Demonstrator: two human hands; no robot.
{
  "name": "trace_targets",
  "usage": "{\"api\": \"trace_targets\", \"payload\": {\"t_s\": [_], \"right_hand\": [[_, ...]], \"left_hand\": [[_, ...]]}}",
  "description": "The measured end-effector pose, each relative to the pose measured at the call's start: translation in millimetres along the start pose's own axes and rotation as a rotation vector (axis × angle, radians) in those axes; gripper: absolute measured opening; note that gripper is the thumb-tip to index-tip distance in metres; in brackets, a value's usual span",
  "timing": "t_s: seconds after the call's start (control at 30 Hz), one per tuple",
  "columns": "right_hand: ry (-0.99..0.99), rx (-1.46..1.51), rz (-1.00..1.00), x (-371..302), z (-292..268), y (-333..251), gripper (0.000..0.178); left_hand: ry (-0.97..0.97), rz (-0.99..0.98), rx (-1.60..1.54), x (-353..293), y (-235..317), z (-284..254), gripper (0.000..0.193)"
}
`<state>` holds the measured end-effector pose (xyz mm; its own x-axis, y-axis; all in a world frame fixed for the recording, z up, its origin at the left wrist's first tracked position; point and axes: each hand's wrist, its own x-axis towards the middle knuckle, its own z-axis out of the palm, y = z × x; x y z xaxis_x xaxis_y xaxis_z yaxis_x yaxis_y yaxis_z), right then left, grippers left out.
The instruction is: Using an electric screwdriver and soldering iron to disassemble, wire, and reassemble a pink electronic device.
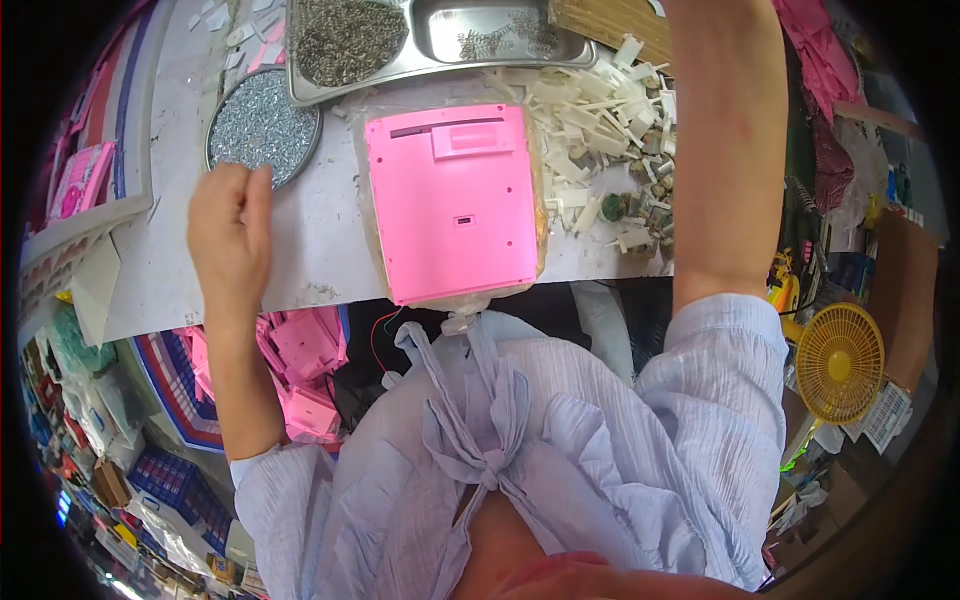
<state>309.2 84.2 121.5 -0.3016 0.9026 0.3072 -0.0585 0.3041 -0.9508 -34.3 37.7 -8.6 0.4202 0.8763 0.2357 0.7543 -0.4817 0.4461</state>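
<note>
L hand [232,228] curled, contents can't tell; R hand out of view; pink case [430,250] prob. light, stiff, slick; grip sides

A knotted bow [490,470] fronts the crinkled pale-blue top [385,465], which has loose elbow-length sleeves [720,370].

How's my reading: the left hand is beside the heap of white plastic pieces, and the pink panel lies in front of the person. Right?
Not quite: the head view shows the left hand beside the round dish of small silvery pieces, not the white plastic pieces. The pink panel does lie in front.
</note>
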Motion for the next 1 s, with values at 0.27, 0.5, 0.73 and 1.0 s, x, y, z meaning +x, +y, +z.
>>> {"api": "trace_targets", "payload": {"t_s": [0.27,0.5,0.73,1.0], "right_hand": [[0.188,0.288,-0.15,-123,75,57,0.023],[0.277,-0.022,-0.12,-130,83,54,0.022],[0.229,0.174,-0.185,-135,75,54,0.025],[0.206,0.174,-0.211,-139,45,12,0.029]], "left_hand": [[-0.072,0.268,-0.419,-16,85,32,0.009],[0.056,0.41,-0.306,3,104,58,0.009],[0.05,0.496,-0.214,9,113,65,0.011],[-0.025,0.6,-0.057,8,120,70,0.015]]}}
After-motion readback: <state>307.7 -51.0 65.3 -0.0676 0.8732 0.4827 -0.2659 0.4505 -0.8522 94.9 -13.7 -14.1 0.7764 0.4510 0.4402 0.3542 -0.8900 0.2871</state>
